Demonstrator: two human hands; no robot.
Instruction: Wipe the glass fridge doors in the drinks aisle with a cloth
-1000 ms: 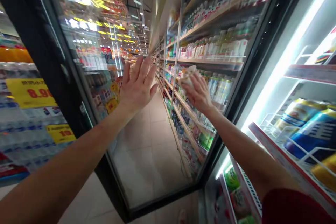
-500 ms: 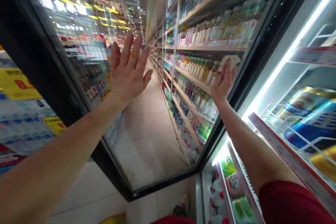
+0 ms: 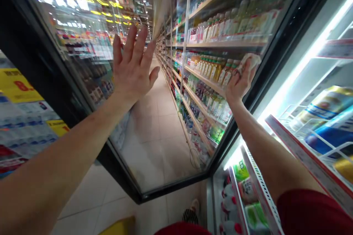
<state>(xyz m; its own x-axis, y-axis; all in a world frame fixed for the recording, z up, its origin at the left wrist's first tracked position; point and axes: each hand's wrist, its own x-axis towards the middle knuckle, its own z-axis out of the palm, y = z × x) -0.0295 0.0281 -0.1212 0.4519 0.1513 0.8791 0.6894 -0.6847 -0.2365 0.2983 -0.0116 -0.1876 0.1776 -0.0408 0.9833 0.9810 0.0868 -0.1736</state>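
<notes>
A glass door [image 3: 149, 154] with a black frame stands swung out in front of me. Fingers spread, my left hand [image 3: 134, 64] is held up at the left half of the pane and holds nothing; whether its palm touches the glass I cannot tell. My right hand [image 3: 239, 82] is closed on a crumpled whitish cloth [image 3: 250, 60] at the right part of the pane, near the black frame. The cloth appears to lie against the glass. Bottles on shelves show in the pane behind both hands.
To the right is a lit cooler with blue cans [image 3: 328, 139] on a wire-railed shelf [image 3: 303, 154]. Lower shelves hold green packs [image 3: 256, 214] and bottles. Yellow price signs [image 3: 20, 84] hang at left. Something yellow [image 3: 118, 226] and a shoe [image 3: 194, 207] show at the floor.
My right hand has wiped the cloth rightward and slightly up across the pane to the frame's edge. My left hand has shifted a little left and up in view, still spread.
</notes>
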